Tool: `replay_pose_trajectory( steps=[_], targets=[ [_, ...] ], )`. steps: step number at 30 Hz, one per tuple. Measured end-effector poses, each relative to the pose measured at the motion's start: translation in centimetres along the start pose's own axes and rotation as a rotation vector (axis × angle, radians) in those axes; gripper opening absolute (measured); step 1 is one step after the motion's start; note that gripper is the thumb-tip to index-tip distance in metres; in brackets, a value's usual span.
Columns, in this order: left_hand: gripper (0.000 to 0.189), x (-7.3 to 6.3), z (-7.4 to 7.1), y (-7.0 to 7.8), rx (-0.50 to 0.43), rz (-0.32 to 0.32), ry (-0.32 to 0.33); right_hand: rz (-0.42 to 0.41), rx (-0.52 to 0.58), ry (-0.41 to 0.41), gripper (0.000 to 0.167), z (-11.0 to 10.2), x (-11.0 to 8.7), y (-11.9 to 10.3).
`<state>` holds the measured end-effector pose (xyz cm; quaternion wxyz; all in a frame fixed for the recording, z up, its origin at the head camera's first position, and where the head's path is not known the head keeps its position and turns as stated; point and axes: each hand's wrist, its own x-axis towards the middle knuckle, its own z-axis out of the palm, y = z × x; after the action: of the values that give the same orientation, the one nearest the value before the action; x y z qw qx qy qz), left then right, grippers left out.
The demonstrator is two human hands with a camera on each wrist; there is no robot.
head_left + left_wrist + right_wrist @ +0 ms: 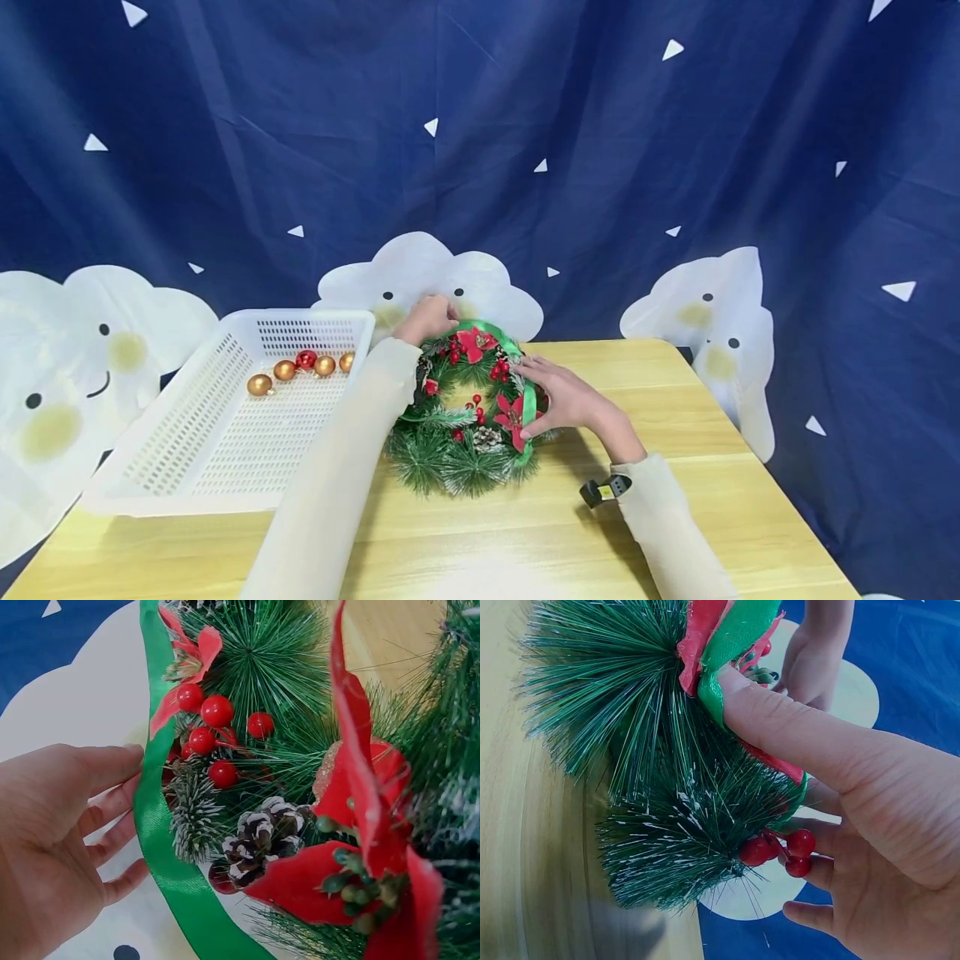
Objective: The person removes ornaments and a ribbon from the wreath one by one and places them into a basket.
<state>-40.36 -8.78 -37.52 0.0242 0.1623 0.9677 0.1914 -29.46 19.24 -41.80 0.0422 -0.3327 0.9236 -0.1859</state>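
Observation:
A green wreath point(420, 458) with red poinsettias point(476, 343), red berries point(800, 844) and frosted pine cones point(262, 836) lies on the table. A shiny green ribbon point(529, 408) runs over its top and down its right side. At the wreath's far left, my left hand point(429, 318) pinches the ribbon point(157, 840), with the thumb at its edge and the fingers behind. My right hand point(566, 400) is at the right side. Its thumb presses the ribbon point(739, 634) beside a red petal, and its fingers reach round the wreath's outer side, partly hidden.
To the left stands a white perforated plastic basket point(180, 504) holding several gold baubles point(259, 385) and a red bauble point(305, 359). The light wooden table point(675, 517) ends at a dark blue curtain point(480, 167) with white clouds. My left forearm crosses in front of the basket.

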Motion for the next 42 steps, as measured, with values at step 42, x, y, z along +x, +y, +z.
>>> replay_pose_trajectory(
  steps=[42],
  targets=[
    [0.016, -1.8, -5.0, 1.0, -0.117, 0.136, 0.012, 0.017, 0.011, -0.005, 0.110, 0.0, -0.2, -0.2]
  ],
)
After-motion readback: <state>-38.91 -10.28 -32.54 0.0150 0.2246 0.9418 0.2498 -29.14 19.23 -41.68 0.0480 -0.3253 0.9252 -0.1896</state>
